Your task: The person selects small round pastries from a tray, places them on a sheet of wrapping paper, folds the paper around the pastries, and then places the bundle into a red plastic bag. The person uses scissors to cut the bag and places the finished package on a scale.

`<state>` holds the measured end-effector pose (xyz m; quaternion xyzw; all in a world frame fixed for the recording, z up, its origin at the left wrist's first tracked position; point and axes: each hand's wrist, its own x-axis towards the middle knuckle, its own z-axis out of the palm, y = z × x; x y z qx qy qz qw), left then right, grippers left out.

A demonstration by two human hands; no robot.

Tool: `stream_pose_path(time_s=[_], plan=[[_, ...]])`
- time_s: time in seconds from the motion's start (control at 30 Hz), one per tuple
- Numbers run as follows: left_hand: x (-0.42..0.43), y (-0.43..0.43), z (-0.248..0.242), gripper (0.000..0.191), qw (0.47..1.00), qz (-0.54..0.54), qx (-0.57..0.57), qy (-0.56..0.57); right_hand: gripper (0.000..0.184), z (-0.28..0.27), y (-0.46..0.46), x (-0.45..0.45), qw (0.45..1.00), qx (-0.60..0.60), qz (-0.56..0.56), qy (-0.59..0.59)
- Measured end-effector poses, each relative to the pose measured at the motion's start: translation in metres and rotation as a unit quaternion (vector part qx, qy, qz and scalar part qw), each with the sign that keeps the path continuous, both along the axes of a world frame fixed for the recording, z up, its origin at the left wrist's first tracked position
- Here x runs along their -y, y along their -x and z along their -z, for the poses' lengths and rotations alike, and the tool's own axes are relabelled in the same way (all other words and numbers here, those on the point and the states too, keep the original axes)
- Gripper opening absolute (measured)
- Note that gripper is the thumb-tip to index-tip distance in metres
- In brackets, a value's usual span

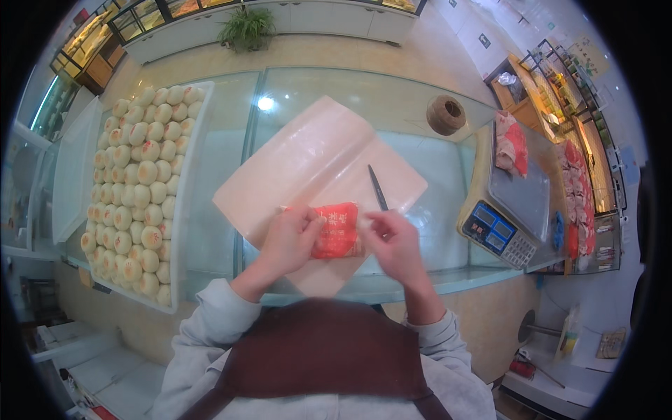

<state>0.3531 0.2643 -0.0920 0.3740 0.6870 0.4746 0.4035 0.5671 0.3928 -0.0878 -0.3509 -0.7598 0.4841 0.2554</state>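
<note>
A red printed paper packet point(338, 231) lies on large sheets of pale wrapping paper point(315, 152) on the glass counter. My left hand point(294, 236) is at the packet's left side, its thumb and fingertips closed on the packet's edge. My right hand point(391, 239) is just off the packet's right side, slightly blurred, with fingers curled; whether something thin is between them cannot be told. A black pen or slim knife point(377, 187) rests on the paper above my right hand.
At left stands a white tray point(202, 121) of round pastries. At right are a twine roll point(445, 115), a digital scale point(493, 231) bearing a red and white packet point(511, 144), and a row of similar packets point(577, 199). The counter's front edge is close to my apron.
</note>
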Motion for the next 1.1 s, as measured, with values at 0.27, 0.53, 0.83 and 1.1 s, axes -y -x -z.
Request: stream_pose_path(time_s=[0.27, 0.53, 0.83, 1.1], plan=[[0.006, -0.002, 0.002, 0.016, 0.991, -0.072, 0.111, 0.014, 0.010, 0.001, 0.062, 0.045, 0.970, -0.004, -0.066, -0.234], [0.018, 0.007, -0.001, 0.014, 0.975, -0.038, 0.218, -0.021, 0.013, -0.004, 0.065, 0.029, 0.998, -0.027, -0.034, 0.045], [0.021, 0.018, 0.015, 0.007, 0.807, 0.093, -0.515, -0.274, 0.023, -0.010, 0.089, -0.003, 0.980, 0.074, -0.182, 0.033], [0.020, 0.018, 0.005, 0.016, 0.999, 0.020, -0.027, 0.026, 0.018, -0.019, 0.065, 0.023, 0.990, 0.014, -0.131, -0.048]])
